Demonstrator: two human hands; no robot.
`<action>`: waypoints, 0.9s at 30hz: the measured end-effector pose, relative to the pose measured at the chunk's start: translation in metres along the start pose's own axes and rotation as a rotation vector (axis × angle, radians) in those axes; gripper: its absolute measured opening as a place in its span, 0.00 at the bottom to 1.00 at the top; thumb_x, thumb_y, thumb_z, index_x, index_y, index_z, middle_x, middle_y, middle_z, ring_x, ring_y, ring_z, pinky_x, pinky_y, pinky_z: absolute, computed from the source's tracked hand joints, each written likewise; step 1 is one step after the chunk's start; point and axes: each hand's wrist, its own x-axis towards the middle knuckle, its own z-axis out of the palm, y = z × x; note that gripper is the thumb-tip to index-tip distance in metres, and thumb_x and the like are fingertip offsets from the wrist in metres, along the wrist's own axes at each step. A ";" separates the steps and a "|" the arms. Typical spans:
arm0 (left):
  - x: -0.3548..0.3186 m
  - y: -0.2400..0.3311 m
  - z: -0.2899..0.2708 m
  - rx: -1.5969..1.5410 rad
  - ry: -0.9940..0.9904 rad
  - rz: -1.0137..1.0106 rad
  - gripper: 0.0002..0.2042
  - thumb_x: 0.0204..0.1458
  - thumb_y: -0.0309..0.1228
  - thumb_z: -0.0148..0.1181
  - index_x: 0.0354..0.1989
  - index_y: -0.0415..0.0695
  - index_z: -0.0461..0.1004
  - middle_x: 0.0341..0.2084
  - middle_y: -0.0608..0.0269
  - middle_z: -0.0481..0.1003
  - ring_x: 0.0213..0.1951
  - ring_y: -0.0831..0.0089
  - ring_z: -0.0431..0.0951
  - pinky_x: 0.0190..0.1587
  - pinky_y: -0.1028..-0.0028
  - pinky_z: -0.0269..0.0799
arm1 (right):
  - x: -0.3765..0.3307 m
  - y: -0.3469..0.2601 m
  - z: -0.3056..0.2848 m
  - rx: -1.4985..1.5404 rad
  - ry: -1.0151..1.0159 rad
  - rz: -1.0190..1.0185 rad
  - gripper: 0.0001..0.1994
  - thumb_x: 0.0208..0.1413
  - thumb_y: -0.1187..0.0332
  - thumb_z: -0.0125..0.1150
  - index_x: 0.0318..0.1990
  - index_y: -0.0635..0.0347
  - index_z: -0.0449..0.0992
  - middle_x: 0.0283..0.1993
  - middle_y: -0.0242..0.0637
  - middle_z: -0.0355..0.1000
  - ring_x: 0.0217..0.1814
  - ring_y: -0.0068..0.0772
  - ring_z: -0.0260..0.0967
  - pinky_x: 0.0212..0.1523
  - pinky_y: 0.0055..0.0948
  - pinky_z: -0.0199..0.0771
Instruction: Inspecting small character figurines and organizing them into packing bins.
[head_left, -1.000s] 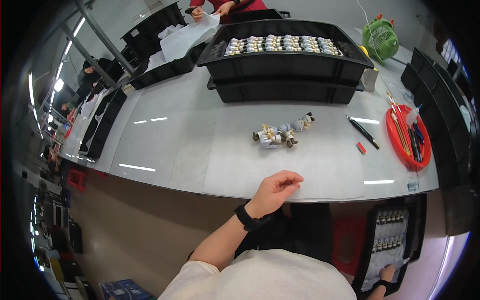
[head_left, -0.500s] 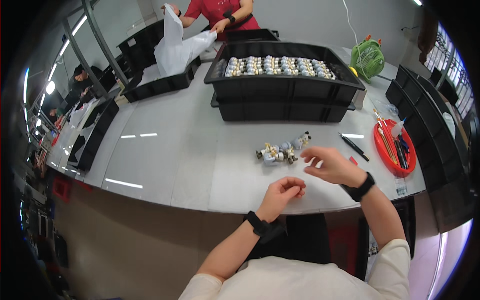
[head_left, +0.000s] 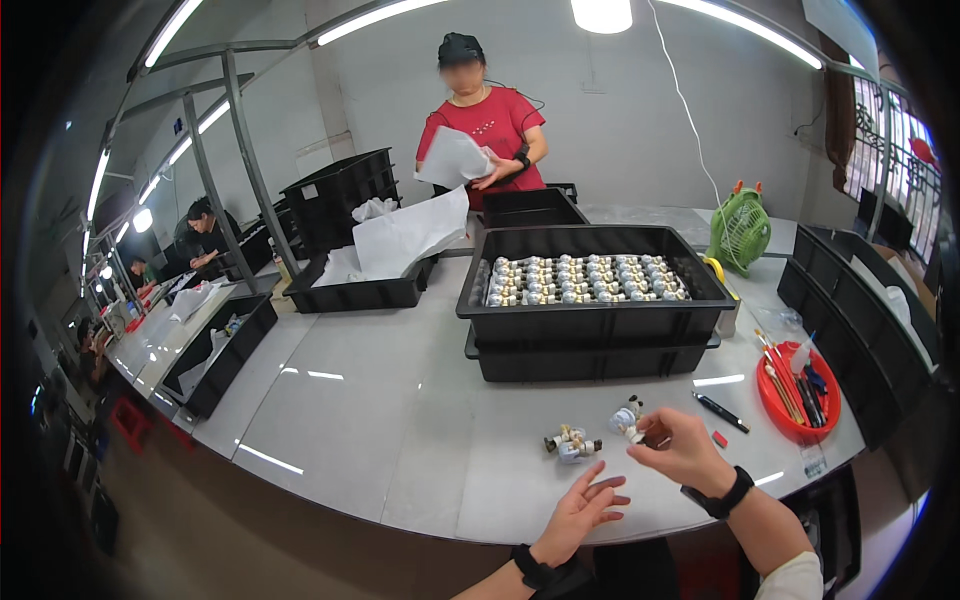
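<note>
Since half a second earlier, the right hand (head_left: pixel 683 447) had closed its fingertips on one small pale figurine with a dark top (head_left: pixel 630 417), holding it just above the bench (head_left: pixel 400 430), and the head had lifted so the far wall came into view. The left hand (head_left: pixel 583 509) lay open and empty, palm up, fingers spread, near the front edge and just below a loose cluster of similar small figurines (head_left: pixel 572 445) lying on their sides on the grey surface. Those few pieces looked still to be handled, while only the one in the right hand was being worked.

Beyond them stood a stacked black plastic tray (head_left: pixel 590 320), its top level filled with tidy rows of like pieces, which suggested most of the batch was already set in place. A black pen (head_left: pixel 720 411) and a small red eraser-like block (head_left: pixel 719 438) lay to the right, beside a round red dish of brushes (head_left: pixel 800 385). A green desk fan (head_left: pixel 740 230) stood behind. Across the bench a co-worker in a red shirt (head_left: pixel 485 125) held white wrapping paper (head_left: pixel 452 160).
</note>
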 end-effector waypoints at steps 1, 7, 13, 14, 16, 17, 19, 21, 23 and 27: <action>-0.001 0.010 0.005 -0.084 0.012 0.038 0.25 0.57 0.30 0.43 0.61 0.43 0.44 0.51 0.55 0.61 0.48 0.70 0.67 0.47 0.69 0.66 | -0.008 -0.014 0.001 0.091 0.010 0.010 0.12 0.41 0.72 0.64 0.32 0.69 0.69 0.23 0.35 0.71 0.26 0.19 0.70 0.27 0.18 0.71; 0.021 0.085 0.034 0.008 -0.019 0.277 0.18 0.57 0.31 0.42 0.56 0.43 0.56 0.49 0.56 0.65 0.48 0.72 0.68 0.48 0.74 0.67 | 0.006 -0.050 0.005 0.212 -0.024 -0.211 0.13 0.46 0.70 0.61 0.37 0.68 0.68 0.27 0.40 0.72 0.27 0.24 0.72 0.29 0.21 0.74; 0.048 0.105 0.045 0.145 -0.027 0.329 0.16 0.57 0.30 0.42 0.53 0.40 0.58 0.43 0.58 0.68 0.42 0.73 0.71 0.43 0.74 0.70 | 0.022 -0.038 -0.024 0.110 -0.014 -0.400 0.15 0.45 0.68 0.62 0.39 0.65 0.68 0.32 0.38 0.72 0.28 0.23 0.71 0.25 0.20 0.71; 0.056 0.112 0.047 0.168 -0.020 0.345 0.16 0.57 0.30 0.42 0.53 0.40 0.58 0.42 0.57 0.68 0.40 0.73 0.72 0.41 0.74 0.71 | 0.024 -0.038 -0.040 0.072 0.063 -0.388 0.15 0.44 0.68 0.63 0.39 0.63 0.69 0.33 0.35 0.72 0.28 0.22 0.71 0.22 0.19 0.70; 0.068 0.127 0.038 0.241 0.044 0.449 0.15 0.57 0.30 0.42 0.52 0.40 0.59 0.40 0.57 0.69 0.34 0.74 0.73 0.36 0.75 0.71 | 0.039 -0.021 -0.069 0.068 0.217 -0.321 0.12 0.46 0.69 0.61 0.38 0.63 0.70 0.30 0.34 0.72 0.27 0.19 0.69 0.24 0.17 0.69; 0.079 0.134 0.036 0.262 0.074 0.523 0.14 0.57 0.31 0.41 0.49 0.39 0.60 0.38 0.57 0.70 0.32 0.75 0.73 0.34 0.76 0.71 | 0.047 -0.007 -0.088 0.160 0.315 -0.254 0.11 0.47 0.69 0.60 0.37 0.64 0.70 0.28 0.34 0.71 0.26 0.17 0.68 0.24 0.16 0.68; 0.105 0.153 0.033 0.287 0.053 0.539 0.15 0.57 0.31 0.41 0.51 0.38 0.59 0.38 0.58 0.69 0.33 0.75 0.73 0.34 0.77 0.71 | 0.064 0.026 -0.139 0.264 0.442 -0.064 0.11 0.49 0.69 0.57 0.38 0.65 0.70 0.28 0.36 0.71 0.24 0.18 0.67 0.22 0.15 0.67; 0.143 0.166 0.044 0.267 -0.059 0.535 0.14 0.57 0.31 0.41 0.49 0.38 0.60 0.38 0.58 0.69 0.32 0.76 0.72 0.35 0.77 0.71 | 0.077 0.076 -0.200 0.229 0.578 0.151 0.14 0.48 0.67 0.56 0.42 0.65 0.68 0.28 0.35 0.71 0.23 0.19 0.67 0.21 0.16 0.66; 0.171 0.182 0.051 0.277 -0.070 0.548 0.12 0.57 0.30 0.42 0.48 0.39 0.61 0.37 0.59 0.70 0.33 0.76 0.73 0.36 0.78 0.71 | 0.094 0.130 -0.235 0.206 0.676 0.329 0.13 0.46 0.69 0.55 0.40 0.63 0.68 0.28 0.34 0.71 0.24 0.21 0.67 0.21 0.18 0.67; 0.218 0.195 0.043 0.363 0.010 0.570 0.12 0.57 0.31 0.43 0.46 0.39 0.62 0.38 0.59 0.70 0.33 0.76 0.72 0.39 0.76 0.70 | 0.126 0.194 -0.247 0.160 0.611 0.509 0.12 0.44 0.69 0.55 0.37 0.62 0.70 0.28 0.33 0.71 0.24 0.22 0.68 0.21 0.18 0.67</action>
